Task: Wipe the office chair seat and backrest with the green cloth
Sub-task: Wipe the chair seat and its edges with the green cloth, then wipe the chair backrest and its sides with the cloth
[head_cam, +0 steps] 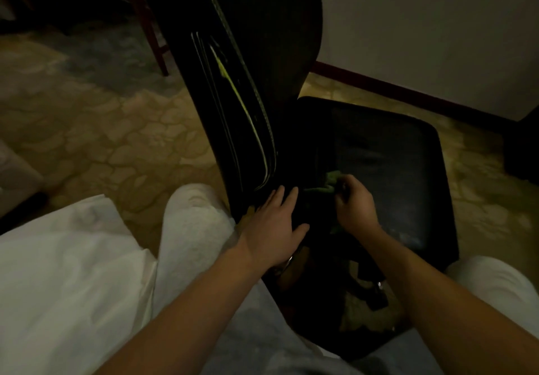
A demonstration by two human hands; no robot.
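A black office chair stands in front of me in dim light. Its backrest rises at centre, edge-on, with a yellow-green stripe. The black seat spreads to the right. My right hand is closed around the green cloth on the seat, near where it meets the backrest. Only part of the cloth shows past the fingers. My left hand lies flat with fingers apart against the lower end of the backrest, holding nothing.
Patterned beige carpet covers the floor. A dark red wooden leg stands at the back left. A wall with a dark baseboard runs behind the seat. My legs in white trousers are close to the chair.
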